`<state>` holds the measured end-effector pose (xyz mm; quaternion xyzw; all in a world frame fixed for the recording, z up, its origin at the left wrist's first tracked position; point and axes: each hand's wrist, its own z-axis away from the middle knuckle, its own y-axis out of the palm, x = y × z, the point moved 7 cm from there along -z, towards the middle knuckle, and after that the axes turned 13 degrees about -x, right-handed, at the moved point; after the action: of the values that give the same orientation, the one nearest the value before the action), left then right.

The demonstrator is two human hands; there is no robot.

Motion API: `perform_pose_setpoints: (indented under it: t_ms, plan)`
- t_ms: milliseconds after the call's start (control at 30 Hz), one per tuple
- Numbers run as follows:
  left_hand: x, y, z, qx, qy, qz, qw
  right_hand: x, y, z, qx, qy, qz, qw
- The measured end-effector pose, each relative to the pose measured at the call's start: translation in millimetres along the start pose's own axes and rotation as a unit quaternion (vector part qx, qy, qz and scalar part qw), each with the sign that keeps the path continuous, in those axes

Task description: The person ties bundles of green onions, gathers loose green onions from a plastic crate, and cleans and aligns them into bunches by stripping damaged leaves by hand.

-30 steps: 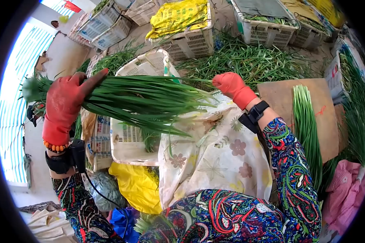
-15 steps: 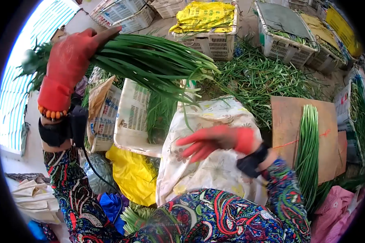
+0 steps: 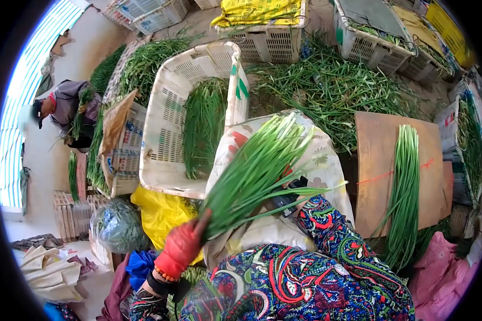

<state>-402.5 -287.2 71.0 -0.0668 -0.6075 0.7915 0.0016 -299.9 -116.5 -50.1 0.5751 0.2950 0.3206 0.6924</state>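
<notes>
A loose bunch of garlic chives (image 3: 257, 171) slants across my lap, pale stem ends pointing up and away. My left hand (image 3: 182, 243), in a red rubber glove, is closed round its green leafy end. Behind the bunch is my right hand (image 3: 287, 172), also red-gloved and mostly hidden; red fingertips stick out stretched on the bunch's far left side. A flowered whitish cloth (image 3: 332, 176) covers my lap beneath both hands. To the right, another bunch of chives (image 3: 404, 182) lies on a brown board (image 3: 372, 150), across a red string (image 3: 367, 180).
A white plastic crate (image 3: 163, 125) holding some chives stands ahead to the left. Loose leaves (image 3: 332, 91) cover the floor beyond. More crates (image 3: 265, 43) line the back. A co-worker (image 3: 75, 104) sits at far left, holding greens. A yellow bag (image 3: 158, 208) lies near my left arm.
My left hand has brought the chives from high on the left down to my lap, now with the stems pointing away. My right hand has gone behind the bunch.
</notes>
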Motion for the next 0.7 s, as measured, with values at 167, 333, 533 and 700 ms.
perform_pose_setpoints:
  t_ms: [167, 333, 533, 700]
  plan:
    - [55.1, -7.5, -23.6, 0.076, -0.121, 0.319, 0.937, 8.4, 27.3, 14.4, -0.044, 0.004, 0.110, 0.993]
    - [60.0, 36.6, -125.4, 0.153, -0.014, 0.730, 0.666, -4.8, 55.3, 13.5, -0.053, 0.149, 0.069, 0.985]
    - [-2.1, 109.4, -126.6, 0.352, 0.014, 0.730, 0.586, 10.5, 52.4, 5.7, -0.019, 0.127, 0.028, 0.991]
    - [-14.1, 123.5, -95.9, 0.443, -0.083, 0.756, 0.475, 28.8, 49.0, 15.3, -0.031, 0.080, 0.020, 0.996]
